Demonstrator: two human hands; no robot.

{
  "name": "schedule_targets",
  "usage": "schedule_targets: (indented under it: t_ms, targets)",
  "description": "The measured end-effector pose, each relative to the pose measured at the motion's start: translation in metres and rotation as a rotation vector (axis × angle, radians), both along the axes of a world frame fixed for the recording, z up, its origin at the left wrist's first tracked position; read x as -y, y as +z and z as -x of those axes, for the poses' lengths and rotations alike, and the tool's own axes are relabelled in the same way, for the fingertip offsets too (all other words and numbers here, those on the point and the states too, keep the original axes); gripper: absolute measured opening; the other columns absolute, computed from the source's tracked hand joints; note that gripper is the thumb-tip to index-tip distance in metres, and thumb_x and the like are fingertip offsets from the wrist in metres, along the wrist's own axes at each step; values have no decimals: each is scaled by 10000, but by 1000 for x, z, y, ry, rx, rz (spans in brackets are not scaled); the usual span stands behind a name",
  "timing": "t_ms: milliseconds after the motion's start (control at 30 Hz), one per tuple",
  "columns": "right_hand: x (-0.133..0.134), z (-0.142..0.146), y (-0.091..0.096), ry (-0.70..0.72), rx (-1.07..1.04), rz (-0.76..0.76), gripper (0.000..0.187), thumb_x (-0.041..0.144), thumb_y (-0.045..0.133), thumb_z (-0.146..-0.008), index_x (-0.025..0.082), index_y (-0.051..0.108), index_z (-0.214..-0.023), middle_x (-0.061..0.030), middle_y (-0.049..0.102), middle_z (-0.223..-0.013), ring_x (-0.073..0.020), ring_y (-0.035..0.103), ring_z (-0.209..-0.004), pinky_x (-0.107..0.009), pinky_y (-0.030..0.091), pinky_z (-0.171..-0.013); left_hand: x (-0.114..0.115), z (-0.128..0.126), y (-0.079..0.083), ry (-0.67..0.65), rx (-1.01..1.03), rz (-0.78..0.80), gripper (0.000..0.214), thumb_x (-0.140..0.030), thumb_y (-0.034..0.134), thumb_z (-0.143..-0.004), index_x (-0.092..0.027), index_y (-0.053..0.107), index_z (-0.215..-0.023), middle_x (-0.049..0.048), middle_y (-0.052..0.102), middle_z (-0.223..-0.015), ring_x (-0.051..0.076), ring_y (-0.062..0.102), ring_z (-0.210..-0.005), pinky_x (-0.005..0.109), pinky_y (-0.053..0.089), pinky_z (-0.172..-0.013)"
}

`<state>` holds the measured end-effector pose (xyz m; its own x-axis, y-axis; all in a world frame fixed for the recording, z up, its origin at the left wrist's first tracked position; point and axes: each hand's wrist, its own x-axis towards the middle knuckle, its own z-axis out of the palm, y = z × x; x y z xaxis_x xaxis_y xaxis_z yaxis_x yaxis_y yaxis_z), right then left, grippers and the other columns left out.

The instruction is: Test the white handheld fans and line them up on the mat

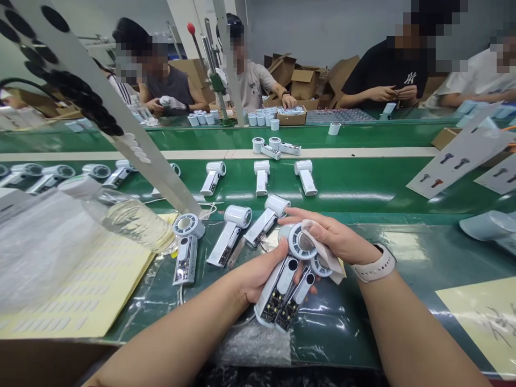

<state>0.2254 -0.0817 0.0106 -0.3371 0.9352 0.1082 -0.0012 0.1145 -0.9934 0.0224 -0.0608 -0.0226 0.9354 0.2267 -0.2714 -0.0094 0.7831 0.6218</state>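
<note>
You hold two fan units (278, 298) at lower centre; two matching fans (291, 148) lie at upper centre, one bottle (133, 220) at left.

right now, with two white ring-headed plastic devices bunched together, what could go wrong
The two white ring-headed plastic devices, side by side in the left hand, might knock and scratch each other. The pale, thin cloth under the thumb of the right hand could snag on a slotted ring. Bare fingers might also touch the exposed black circuit boards.
</note>
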Motion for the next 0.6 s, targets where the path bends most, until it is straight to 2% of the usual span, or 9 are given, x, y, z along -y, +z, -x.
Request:
schedule_targets:
  t_ms: [67, 133, 200, 267, 367, 500, 600]
  targets:
    - [0, -3, -1, 92, -13, 61, 525, 571, 636, -891, 247, 650, -1303, -99, 642, -1353, -260, 613, -1213, -412, 476, -1034, 1, 0, -3, -31, -13, 17, 751, -836, 486, -757, -107, 640, -663, 140, 716, -857, 194, 700, -760, 271, 545, -656]
    - [1, -3, -1, 134, 3, 105, 555, 534, 718, -837, 224, 637, -1291, -83, 700, -1171, -214, 682, -991, -344, 544, -867, 2, 0, -6, -47, -17, 41, 757, -839, 476, -759, -106, 638, -657, 130, 710, -834, 199, 703, -772, 272, 545, -652]
    - [2, -1, 0, 123, 32, 122, 555, 475, 791, -778, 223, 633, -1247, -38, 703, -995, -164, 671, -806, -277, 543, -711, 1, -1, -9, -47, -8, 65, 757, -842, 478, -753, -108, 631, -646, 122, 702, -801, 212, 708, -790, 277, 550, -650]
    - [3, 4, 3, 77, 54, 111, 508, 458, 801, -766, 224, 641, -1187, -15, 687, -903, -147, 649, -717, -250, 518, -623, -1, -2, -11, -46, -2, 77, 755, -843, 478, -751, -111, 622, -634, 127, 706, -793, 218, 713, -785, 283, 555, -642]
    - [4, 13, 5, -29, 79, 78, 409, 551, 679, -849, 219, 675, -1089, -22, 688, -832, -155, 638, -652, -261, 496, -568, -2, -3, -13, -37, -12, 67, 737, -826, 494, -763, -113, 627, -635, 127, 710, -791, 209, 717, -750, 272, 550, -612]
    - [-2, 18, -4, -192, 99, 86, 534, 670, 506, -908, 186, 723, -973, -36, 700, -739, -167, 631, -601, -302, 508, -587, -3, -4, -15, 28, -47, 55, 714, -808, 534, -758, -111, 636, -642, 135, 713, -805, 218, 723, -749, 286, 558, -631]
    - [-16, 15, -23, -545, 21, 68, 609, 739, 510, -857, 169, 716, -916, -97, 743, -855, -227, 693, -768, -381, 552, -747, -4, -3, -13, 83, -23, 12, 662, -766, 597, -755, -115, 646, -649, 123, 718, -776, 195, 710, -716, 269, 550, -637]
